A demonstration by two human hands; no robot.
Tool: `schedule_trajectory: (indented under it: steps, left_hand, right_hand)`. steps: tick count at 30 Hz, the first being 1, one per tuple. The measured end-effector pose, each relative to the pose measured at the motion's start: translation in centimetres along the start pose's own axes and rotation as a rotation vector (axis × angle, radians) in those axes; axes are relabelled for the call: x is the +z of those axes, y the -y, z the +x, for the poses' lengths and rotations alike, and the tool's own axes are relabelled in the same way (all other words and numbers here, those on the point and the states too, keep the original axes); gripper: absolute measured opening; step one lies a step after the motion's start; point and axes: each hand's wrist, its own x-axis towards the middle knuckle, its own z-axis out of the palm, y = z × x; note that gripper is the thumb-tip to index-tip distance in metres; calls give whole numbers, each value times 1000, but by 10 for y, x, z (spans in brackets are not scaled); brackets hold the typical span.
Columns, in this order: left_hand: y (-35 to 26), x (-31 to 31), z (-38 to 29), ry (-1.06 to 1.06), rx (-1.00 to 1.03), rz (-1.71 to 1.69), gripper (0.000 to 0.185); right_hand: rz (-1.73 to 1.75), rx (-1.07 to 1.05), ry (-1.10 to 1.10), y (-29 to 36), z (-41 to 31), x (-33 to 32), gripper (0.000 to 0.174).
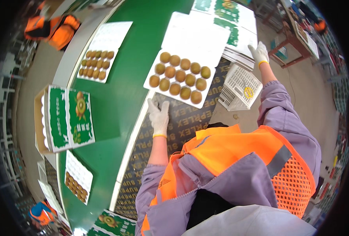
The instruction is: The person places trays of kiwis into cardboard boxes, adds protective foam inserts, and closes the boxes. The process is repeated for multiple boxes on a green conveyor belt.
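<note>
A white hinged tray (177,94) with its blank lid laid back lies before me, partly on the green conveyor belt and partly on the dark printed board. Rows of brown kiwifruit (180,76) fill its cups. My left hand (158,116), in a white knit glove, is just below the tray's near edge with fingers apart and nothing in it. Gloved alike, my right hand (259,53) is spread at the right edge of a stack of flat printed cartons (241,38). Whether it touches the stack I cannot tell.
Farther trays of kiwifruit (96,64) (77,186) and an open printed carton (71,118) sit on the green belt (115,106). A white plastic basket (238,87) bearing yellow-handled scissors (248,92) stands at right. Co-workers in orange vests (58,31) (43,213) are beyond the belt.
</note>
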Motion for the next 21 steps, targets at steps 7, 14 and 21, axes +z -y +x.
schedule_trajectory:
  steps: [7, 14, 21]
  left_hand:
    - [-40, 7, 13, -129, 166, -8, 78]
    - [-189, 61, 120, -3, 634, 174, 72]
    - [-298, 173, 287, 260, 404, 798, 81]
  right_hand:
    - [200, 193, 437, -56, 23, 15, 67]
    - [187, 86, 233, -22, -51, -7, 68]
    - [414, 109, 58, -30, -73, 26, 69]
